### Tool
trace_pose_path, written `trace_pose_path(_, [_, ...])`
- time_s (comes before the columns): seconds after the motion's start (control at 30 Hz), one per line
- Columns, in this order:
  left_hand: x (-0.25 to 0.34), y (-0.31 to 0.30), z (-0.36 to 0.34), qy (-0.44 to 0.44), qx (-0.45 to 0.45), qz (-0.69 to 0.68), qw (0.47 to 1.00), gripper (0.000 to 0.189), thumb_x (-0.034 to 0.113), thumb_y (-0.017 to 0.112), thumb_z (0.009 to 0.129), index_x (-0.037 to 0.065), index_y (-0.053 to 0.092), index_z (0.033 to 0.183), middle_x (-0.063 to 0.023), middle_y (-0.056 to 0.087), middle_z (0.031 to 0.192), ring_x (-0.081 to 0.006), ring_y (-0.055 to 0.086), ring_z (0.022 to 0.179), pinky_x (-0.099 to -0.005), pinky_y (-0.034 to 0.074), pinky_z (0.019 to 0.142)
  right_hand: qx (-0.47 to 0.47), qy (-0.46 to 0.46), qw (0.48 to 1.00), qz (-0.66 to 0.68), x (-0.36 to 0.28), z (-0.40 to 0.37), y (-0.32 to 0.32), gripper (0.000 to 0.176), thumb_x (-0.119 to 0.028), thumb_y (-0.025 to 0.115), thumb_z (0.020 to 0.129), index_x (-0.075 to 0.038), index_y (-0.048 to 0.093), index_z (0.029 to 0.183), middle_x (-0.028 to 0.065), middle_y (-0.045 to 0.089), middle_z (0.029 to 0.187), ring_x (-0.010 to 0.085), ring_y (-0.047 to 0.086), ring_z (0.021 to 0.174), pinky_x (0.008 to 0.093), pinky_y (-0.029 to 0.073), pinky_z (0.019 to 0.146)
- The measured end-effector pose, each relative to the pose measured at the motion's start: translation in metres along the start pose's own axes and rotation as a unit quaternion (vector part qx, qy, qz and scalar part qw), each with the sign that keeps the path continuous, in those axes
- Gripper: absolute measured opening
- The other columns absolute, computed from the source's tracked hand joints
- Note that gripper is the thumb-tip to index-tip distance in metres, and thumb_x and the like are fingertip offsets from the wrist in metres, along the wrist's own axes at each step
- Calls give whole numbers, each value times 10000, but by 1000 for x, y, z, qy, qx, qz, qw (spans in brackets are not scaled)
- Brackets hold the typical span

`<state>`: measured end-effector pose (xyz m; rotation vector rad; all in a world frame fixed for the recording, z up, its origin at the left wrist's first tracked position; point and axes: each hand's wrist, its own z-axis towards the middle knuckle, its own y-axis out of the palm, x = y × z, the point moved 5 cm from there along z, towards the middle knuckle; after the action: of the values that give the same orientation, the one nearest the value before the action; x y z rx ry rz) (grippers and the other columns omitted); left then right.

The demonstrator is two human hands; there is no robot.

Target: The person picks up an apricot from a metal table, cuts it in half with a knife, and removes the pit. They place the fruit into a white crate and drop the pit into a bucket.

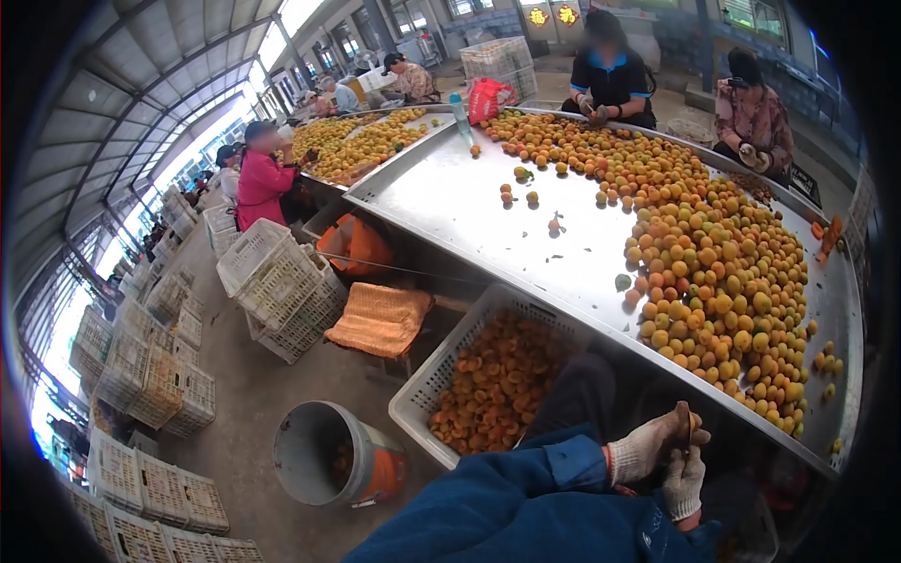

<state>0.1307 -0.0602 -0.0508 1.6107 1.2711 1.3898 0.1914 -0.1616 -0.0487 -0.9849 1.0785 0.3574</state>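
Note:
My left hand (646, 448), in a pale knit glove with brown-stained fingers, is closed in front of my body, beside the near edge of the metal table. My right hand (684, 482), gloved in the same way, is closed just below it, and the fingertips of both meet. Whatever lies between them is too small and dark to make out. Close by on the left is a white crate (410, 405) of orange split fruit (493, 385). On the metal table (450, 202) above my hands lies a large heap of whole apricots (723, 281).
A grey bucket (314, 441) and an orange-covered stool (380, 319) stand on the floor at left. Stacked white crates (282, 286) are behind them. Two people sit across the table, near a red bag (488, 99) and a bottle (460, 117). Other workers sit farther along.

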Motion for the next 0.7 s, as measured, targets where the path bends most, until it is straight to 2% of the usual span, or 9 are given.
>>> trace_pose_path(0.07, [-2,3,-1,-1,-1,-10,1000,395,411,555,967,80,551,1181,-93,646,1093,-182,621,1004,-308,486,882,0,4,1000,0,1,1,2,367,-311,509,961,28,552,1095,156,675,778,286,689,691,340,514,605])
trace_pose_path(0.13, [5,8,-3,81,40,111,990,448,536,541,938,122,570,1108,-42,647,1031,-110,594,845,-266,484,763,20,-8,999,50,-5,3,3,367,-316,504,967,28,549,1087,154,683,805,274,690,700,341,517,614])
trace_pose_path(0.23, [4,3,-1,100,39,133,985,444,531,541,940,104,578,1053,-54,639,999,-102,588,811,-258,496,709,37,-33,997,52,-14,3,5,375,-332,484,979,17,549,1101,152,688,831,281,695,730,351,525,632])
trace_pose_path(0.37, [0,9,0,71,10,79,994,398,486,546,954,96,579,1028,-52,635,975,-96,588,780,-241,500,662,59,-81,993,65,4,4,17,335,-251,472,1005,38,528,1164,122,670,835,206,653,720,309,503,643])
trace_pose_path(0.43, [0,9,-1,42,57,48,996,350,435,537,973,90,573,1021,-52,627,948,-100,585,750,-236,499,641,65,-55,995,46,6,5,19,378,-297,470,1008,37,528,1177,128,674,858,207,657,750,315,508,662])
trace_pose_path(0.47, [-1,8,-1,42,57,48,996,350,435,537,973,90,573,1021,-52,627,948,-100,585,750,-236,499,641,65,-55,995,45,2,6,18,378,-297,470,1008,37,528,1177,128,674,858,207,657,750,315,508,662])
trace_pose_path(0.53, [1,6,-2,89,45,79,992,296,392,529,984,108,560,1064,-38,623,946,-97,580,755,-233,498,654,49,-22,996,72,-4,7,16,394,-339,455,985,8,537,1151,181,691,870,323,701,789,364,534,660])
trace_pose_path(0.67, [8,-8,-2,106,34,122,986,262,356,526,989,126,534,1114,-12,602,948,-91,572,804,-230,497,689,-4,13,1000,19,-8,8,4,369,-304,492,965,16,536,1144,175,687,852,337,694,768,375,529,652])
trace_pose_path(0.7, [15,-5,-6,101,19,181,978,273,307,548,982,99,520,1156,-33,603,1001,-104,569,897,-240,476,798,6,5,1000,23,-24,10,1,339,-288,516,948,13,539,1102,184,678,827,354,684,753,393,522,638])
